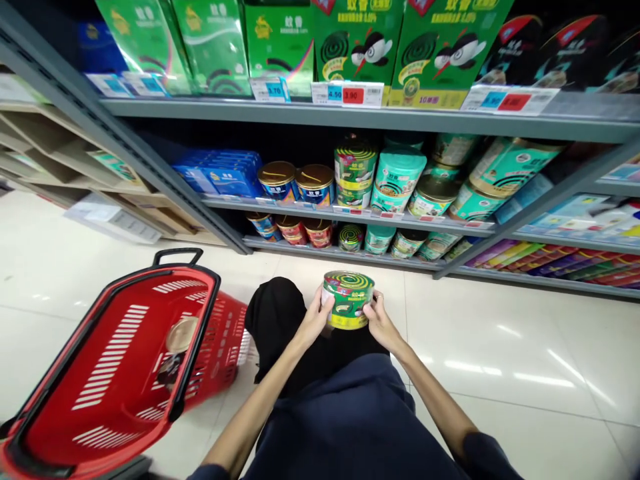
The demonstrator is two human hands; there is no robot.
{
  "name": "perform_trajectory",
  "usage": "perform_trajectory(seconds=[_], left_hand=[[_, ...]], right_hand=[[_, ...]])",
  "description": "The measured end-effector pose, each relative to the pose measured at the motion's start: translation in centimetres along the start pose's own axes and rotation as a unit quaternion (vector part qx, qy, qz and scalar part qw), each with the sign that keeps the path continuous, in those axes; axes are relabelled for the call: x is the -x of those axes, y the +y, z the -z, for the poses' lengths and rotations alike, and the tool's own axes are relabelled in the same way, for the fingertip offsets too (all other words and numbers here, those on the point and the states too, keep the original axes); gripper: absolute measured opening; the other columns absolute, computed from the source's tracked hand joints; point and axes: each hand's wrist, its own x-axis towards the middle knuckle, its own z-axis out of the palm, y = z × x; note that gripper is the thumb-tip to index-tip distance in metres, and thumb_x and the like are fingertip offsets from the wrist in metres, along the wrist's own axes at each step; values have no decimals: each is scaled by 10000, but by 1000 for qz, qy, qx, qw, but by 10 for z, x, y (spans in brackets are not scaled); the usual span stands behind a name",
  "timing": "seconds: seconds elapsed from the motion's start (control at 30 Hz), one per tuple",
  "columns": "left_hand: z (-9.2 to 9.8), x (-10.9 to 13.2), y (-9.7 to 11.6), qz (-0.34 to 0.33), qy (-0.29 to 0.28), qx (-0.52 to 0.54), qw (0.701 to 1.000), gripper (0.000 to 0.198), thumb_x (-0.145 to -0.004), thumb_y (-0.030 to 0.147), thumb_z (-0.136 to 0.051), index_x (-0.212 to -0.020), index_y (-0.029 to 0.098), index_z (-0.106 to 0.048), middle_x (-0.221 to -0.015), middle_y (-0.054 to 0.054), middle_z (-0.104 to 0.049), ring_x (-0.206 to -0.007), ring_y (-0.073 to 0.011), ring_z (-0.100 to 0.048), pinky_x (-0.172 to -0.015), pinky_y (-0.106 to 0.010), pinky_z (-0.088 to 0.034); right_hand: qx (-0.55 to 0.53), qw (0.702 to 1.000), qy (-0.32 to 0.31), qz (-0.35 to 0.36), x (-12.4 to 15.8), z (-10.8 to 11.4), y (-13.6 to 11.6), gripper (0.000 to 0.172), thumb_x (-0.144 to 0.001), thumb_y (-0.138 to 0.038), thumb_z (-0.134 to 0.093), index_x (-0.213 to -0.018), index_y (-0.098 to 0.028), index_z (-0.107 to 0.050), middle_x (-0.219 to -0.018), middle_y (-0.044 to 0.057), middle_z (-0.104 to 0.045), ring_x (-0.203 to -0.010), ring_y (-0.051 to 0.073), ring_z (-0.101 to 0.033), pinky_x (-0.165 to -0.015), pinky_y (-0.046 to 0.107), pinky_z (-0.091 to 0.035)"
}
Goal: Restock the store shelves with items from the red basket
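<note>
A green and yellow tin of mosquito coils (pixel 349 300) is held upright above my knees, its lid showing a yellow spiral. My left hand (pixel 315 317) grips the tin's left side, thumb toward the front. On the other side my right hand (pixel 383 322) is closed around the tin's right edge, a ring visible on one finger. Matching green tins (pixel 355 175) stand stacked on the middle shelf ahead, beside blue tins with gold lids (pixel 315 185) and teal packs (pixel 397 177).
A red shopping basket (pixel 110 353) with a black handle stands on the floor at my left, with a round-lidded item (pixel 181 335) inside. Grey shelving (pixel 350 115) crosses the front, carrying green boxes (pixel 355 47) above. Cardboard cartons (pixel 75 147) fill the left shelf.
</note>
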Motion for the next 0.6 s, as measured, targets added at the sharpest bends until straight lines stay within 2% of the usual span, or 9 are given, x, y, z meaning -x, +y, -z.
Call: perform_trajectory(seconds=[0.07,0.13,0.27,0.37,0.47,0.53,0.6], left_hand=[[6,-8,-11,21,-10,-37,999,801,-967,719,-679,-1604,259,-523,-1544,-134,-634,-1460,-333,-602,-1277,-495,-471],[14,-28,-15,25,6,-107,994,795,-963,722,-678,-1587,248,-546,-1498,-152,-597,-1444,-323,-586,-1261,-476,-484],[29,-96,-15,31,38,-224,973,638,-954,648,-717,-1430,224,-691,-1349,-146,-553,-1297,-283,-612,-1158,-426,-557],[34,-152,-21,11,27,-196,980,635,-944,633,-727,-1414,209,-671,-1392,-156,-606,-1217,-268,-651,-1112,-438,-578],[37,-202,-36,-31,28,-120,992,750,-831,568,-858,-1431,190,-613,-1479,-175,-651,-1341,-286,-639,-1226,-462,-480],[40,-230,-49,-41,28,-86,995,752,-783,499,-890,-1408,184,-617,-1514,-174,-656,-1437,-287,-596,-1285,-457,-407],[46,-253,-62,-39,30,-82,995,669,-794,429,-841,-1389,195,-646,-1488,-141,-683,-1458,-280,-579,-1293,-459,-393]], right_hand=[[9,1000,-8,0,-4,7,12,664,-978,-703,-634,-1442,-296,-390,-1383,119,-685,-1103,227,-754,-1101,476,-602],[33,999,20,14,-21,14,18,716,-962,-734,-635,-1483,-277,-455,-1422,131,-644,-1168,241,-737,-1152,482,-576],[99,991,85,17,-82,29,28,758,-923,-804,-625,-1450,-259,-631,-1429,136,-572,-1250,277,-707,-1147,459,-584],[94,989,110,27,-135,39,42,847,-877,-821,-679,-1497,-250,-591,-1471,155,-588,-1313,289,-674,-1178,497,-558],[77,988,123,58,-188,48,59,970,-798,-810,-772,-1521,-209,-531,-1516,190,-619,-1391,291,-633,-1251,526,-482],[75,987,123,73,-220,54,70,923,-805,-785,-778,-1494,-209,-562,-1552,182,-617,-1468,281,-577,-1296,512,-425],[114,981,133,79,-246,62,81,847,-850,-734,-755,-1488,-199,-600,-1602,175,-580,-1552,280,-491,-1338,508,-353]])
